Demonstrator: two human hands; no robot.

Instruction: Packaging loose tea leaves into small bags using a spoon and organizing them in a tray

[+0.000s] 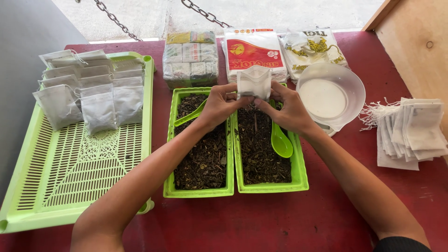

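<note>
Both hands meet at the centre of the frame: the left hand [218, 103] and the right hand [287, 109] pinch a small white filter bag [254, 82] from either side, holding it up over two green trays of dark loose tea [268, 186]. A green spoon [281, 142] lies in the right-hand tray, filled bags [88, 88] sit upper left on a slatted green tray [70, 196], and empty bags [413, 133] are stacked at the right edge.
</note>
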